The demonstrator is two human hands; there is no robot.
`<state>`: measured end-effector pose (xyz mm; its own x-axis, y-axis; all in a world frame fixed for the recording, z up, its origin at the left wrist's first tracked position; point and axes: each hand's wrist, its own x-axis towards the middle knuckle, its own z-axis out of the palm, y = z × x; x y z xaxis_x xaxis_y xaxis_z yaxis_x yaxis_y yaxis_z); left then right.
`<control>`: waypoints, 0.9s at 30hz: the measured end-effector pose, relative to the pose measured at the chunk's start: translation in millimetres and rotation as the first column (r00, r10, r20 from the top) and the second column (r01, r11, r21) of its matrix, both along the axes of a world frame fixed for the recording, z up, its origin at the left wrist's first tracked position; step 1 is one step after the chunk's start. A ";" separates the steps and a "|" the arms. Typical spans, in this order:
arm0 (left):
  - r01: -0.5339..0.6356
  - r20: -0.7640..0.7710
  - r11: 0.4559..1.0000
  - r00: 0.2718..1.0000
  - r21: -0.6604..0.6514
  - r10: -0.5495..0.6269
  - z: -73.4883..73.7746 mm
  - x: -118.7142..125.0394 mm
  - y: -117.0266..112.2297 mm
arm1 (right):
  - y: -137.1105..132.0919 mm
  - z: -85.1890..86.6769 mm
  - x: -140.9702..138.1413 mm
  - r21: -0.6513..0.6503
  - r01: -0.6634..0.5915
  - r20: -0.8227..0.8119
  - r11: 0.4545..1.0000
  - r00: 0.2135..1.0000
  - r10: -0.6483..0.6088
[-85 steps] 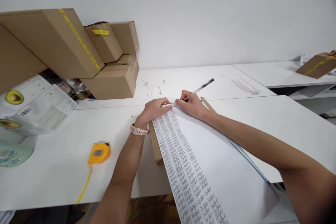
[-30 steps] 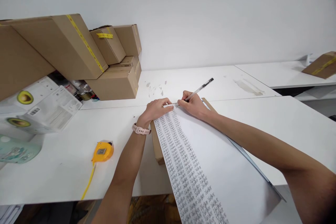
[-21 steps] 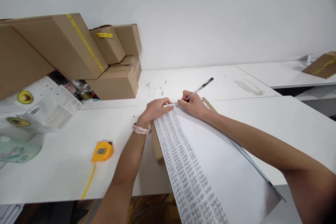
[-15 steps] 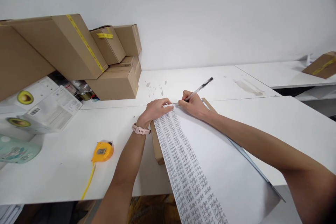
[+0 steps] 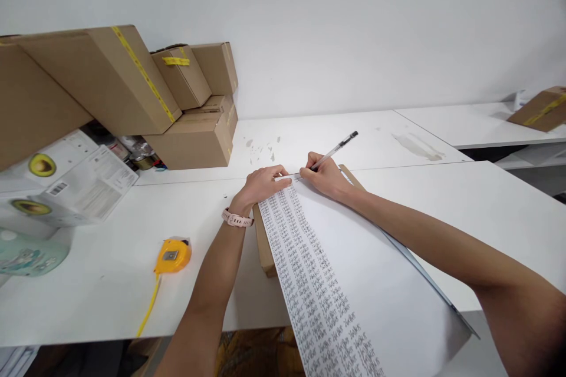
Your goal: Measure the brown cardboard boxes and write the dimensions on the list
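A long white sheet covered on its left side with columns of handwriting lies over a flat cardboard box on the white table. My right hand grips a clear pen, its tip at the sheet's far edge. My left hand rests flat on the sheet's top left corner, fingers stretched out toward the pen tip. A pink watch is on my left wrist.
A yellow tape measure with its tape pulled out lies left of my arm. Stacked cardboard boxes and white avocado-printed boxes fill the left. A further box sits on the far right table.
Almost nothing: the pen tip stays at the sheet's top edge with small strokes, and the view has shifted slightly.
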<state>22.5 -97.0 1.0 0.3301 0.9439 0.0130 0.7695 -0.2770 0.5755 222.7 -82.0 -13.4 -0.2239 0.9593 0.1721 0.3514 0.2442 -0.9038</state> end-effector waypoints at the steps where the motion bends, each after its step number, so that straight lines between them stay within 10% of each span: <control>1: 0.000 0.000 1.000 1.000 -0.001 0.000 0.0 -0.1 0.0 | -1.4 2.5 -0.3 -0.013 0.010 -0.002 1.000 1.000 -0.010; 10: 0.009 0.005 1.000 1.000 -0.004 -0.009 -0.2 -1.3 -0.3 | -10.9 22.8 -0.6 -0.092 -0.035 -0.140 0.995 0.990 0.022; 16: 0.006 -0.002 1.000 1.000 -0.005 -0.006 -2.0 -1.1 1.0 | -18.8 29.9 0.4 -0.055 0.067 0.127 0.996 0.990 -0.060; 27: -0.005 -0.005 1.000 1.000 -0.005 0.005 -1.0 0.0 1.4 | -7.1 12.5 3.4 0.050 -0.027 0.175 0.998 0.984 0.018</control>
